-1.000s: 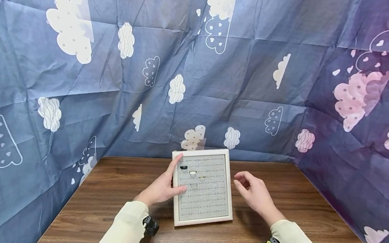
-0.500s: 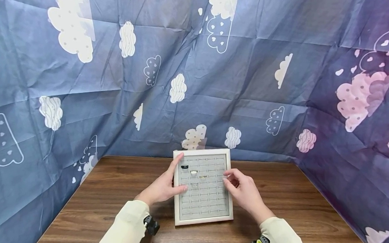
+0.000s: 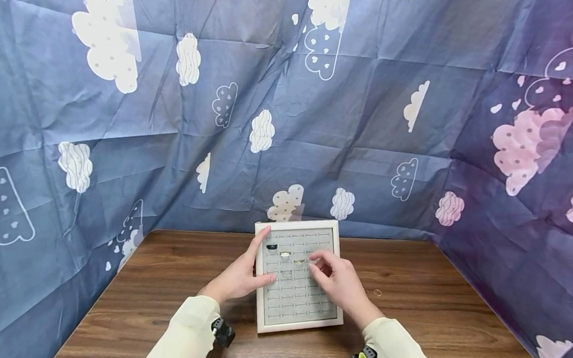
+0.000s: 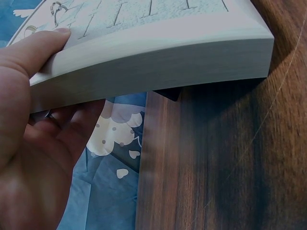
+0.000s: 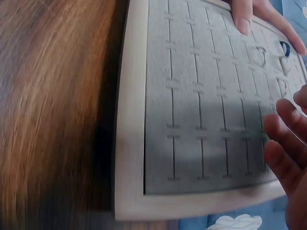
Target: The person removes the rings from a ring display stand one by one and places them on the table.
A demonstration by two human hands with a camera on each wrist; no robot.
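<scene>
A white-framed ring display tray [image 3: 300,325] with a grey slotted insert stood on the wooden table [image 3: 150,299], just in front of the blue cloud-printed cloth backdrop [image 3: 163,126]. The person's left hand [image 3: 238,276] steadied the tray's left edge, its thumb lying on the grey insert and its fingers stretched up along the frame, gripping that side. The right hand [image 3: 339,283] hovered over the middle of the tray, its thumb and forefinger pressed together on a small thin ring [image 3: 314,261] at one of the slots. A black ring [image 3: 271,247], a pale ring [image 3: 284,254] and a gold-toned ring [image 3: 298,262] sat in the upper slots. One more small ring [image 3: 377,292] lay loose on the table, to the right of the tray.
</scene>
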